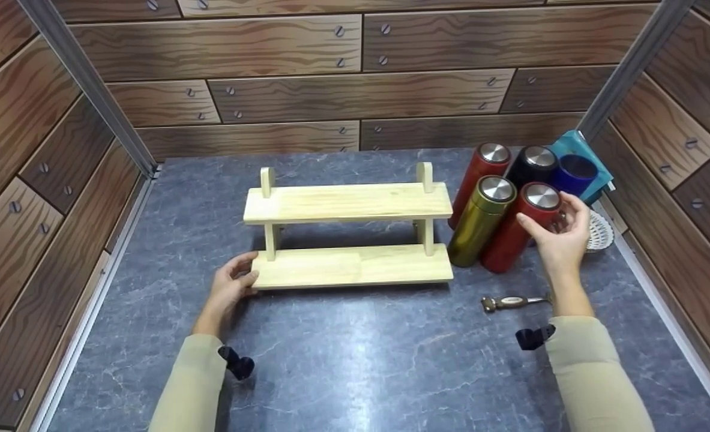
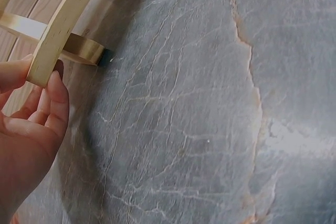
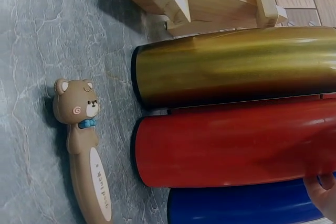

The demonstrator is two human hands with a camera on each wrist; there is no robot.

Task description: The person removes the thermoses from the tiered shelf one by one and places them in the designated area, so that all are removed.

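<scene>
A pale two-tier wooden shelf point(image 1: 348, 204) stands on the grey marbled table. My left hand point(image 1: 230, 288) pinches the left end of its lower board point(image 2: 55, 40) between thumb and fingers. To the right of the shelf, my right hand point(image 1: 562, 240) holds the front red thermos point(image 1: 508, 240) near its silver lid, thumb on the front side. That thermos stands upright, close beside a gold thermos point(image 1: 478, 231). Behind them are another red thermos point(image 1: 472, 180), a black thermos point(image 1: 524, 169) and a blue cylinder point(image 1: 572, 174).
A bear-shaped handle point(image 3: 84, 145) lies on the table before the thermoses; its far end is partly hidden by my right arm. A white woven basket point(image 1: 599, 233) and a teal packet point(image 1: 577, 147) are at the right. Wood-patterned walls point(image 1: 355, 96) enclose the table.
</scene>
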